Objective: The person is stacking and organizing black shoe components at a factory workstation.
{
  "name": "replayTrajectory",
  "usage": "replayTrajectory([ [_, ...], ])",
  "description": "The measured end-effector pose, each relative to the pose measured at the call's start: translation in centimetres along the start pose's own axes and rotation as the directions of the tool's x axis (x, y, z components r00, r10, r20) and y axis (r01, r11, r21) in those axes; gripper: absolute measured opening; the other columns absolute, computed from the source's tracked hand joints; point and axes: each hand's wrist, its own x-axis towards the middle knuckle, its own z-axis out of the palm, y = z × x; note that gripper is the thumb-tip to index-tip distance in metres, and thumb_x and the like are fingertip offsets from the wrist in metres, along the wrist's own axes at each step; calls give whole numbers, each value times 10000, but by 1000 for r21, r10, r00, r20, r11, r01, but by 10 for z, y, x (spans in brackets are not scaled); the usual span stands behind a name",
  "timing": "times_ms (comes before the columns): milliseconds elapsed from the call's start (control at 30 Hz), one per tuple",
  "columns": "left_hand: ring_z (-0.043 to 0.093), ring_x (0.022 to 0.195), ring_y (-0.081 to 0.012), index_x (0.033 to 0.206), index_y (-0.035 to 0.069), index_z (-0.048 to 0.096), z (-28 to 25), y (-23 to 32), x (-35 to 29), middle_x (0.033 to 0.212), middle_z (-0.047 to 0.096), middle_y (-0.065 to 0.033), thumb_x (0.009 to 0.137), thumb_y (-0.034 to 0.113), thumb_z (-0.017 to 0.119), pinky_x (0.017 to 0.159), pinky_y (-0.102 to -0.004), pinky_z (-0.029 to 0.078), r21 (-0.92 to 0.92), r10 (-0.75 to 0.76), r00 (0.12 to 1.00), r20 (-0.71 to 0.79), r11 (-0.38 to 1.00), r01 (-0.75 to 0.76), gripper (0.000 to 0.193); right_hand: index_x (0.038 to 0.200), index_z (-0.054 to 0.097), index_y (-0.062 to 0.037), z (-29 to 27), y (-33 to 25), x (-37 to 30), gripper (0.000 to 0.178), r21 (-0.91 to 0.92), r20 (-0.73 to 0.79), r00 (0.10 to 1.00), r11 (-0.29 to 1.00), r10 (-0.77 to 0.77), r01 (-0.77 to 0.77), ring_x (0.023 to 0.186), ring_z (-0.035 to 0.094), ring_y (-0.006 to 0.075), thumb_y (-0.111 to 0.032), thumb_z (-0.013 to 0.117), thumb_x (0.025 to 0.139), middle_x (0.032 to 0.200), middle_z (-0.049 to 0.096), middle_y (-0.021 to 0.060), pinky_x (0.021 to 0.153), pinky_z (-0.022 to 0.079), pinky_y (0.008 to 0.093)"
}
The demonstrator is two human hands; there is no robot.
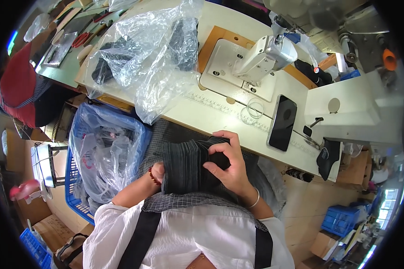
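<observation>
A thick stack of thin black pieces (182, 167), maybe fabric or leather, rests on my lap over a dark checked apron (179, 204). My left hand (157, 171) closes round the stack's left end, most of its fingers hidden. At the other end my right hand (231, 168) bends its thumb and fingers onto the pieces' edges. Whether it has one piece or several between the fingertips is hard to make out.
Ahead stands a sewing machine (260, 58) on a white table (179, 105), with a black phone (283, 122) and a clear ring-shaped coil (252, 111). A clear plastic bag (139, 49) of dark pieces overhangs the table edge. A plastic-lined blue basket (81, 202) is at left.
</observation>
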Motion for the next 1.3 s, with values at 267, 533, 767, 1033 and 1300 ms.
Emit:
replayTrajectory([
  [267,524,1276,-181,1449,30,400,6,3,2,1421,504,-110,849,576,638,1094,-342,427,-190,92,977,194,980,-55,846,950,614,-59,3,0,-2,218,35,-56,996,998,63,-61,1171,489,293,-38,725,764,1252,468,144,1010,384,380],
  [533,560,1229,-155,1433,32,429,29,20,1,1387,540,-94,1035,152,407,1045,-296,469,-203,79,989,129,978,-52,416,948,603,-49,8,-3,-2,225,-10,-100,994,999,38,-39,1151,499,298,-29,713,753,1236,467,150,992,398,383],
  [767,556,1216,-138,1397,30,463,16,11,3,1366,545,-77,1033,140,430,1030,-280,468,-135,103,986,133,987,-85,382,941,594,-44,12,-2,1,215,1,-120,991,998,62,-63,1116,507,296,-23,697,754,1218,464,150,966,415,368],
  [1033,560,1208,-163,1380,41,481,26,20,10,1343,554,-84,1008,248,519,1025,-310,474,-244,83,991,104,968,-55,427,979,590,-43,17,-11,5,239,15,-176,984,999,41,-39,1097,510,303,18,664,760,1206,457,166,934,434,370],
  [1300,461,1329,-219,1493,46,330,15,10,9,1483,419,-107,606,585,855,1118,-412,374,-133,98,995,36,987,-93,1163,919,634,-52,17,-7,-1,174,32,-129,991,999,48,-44,1161,475,314,15,676,765,1225,449,183,995,384,382],
])
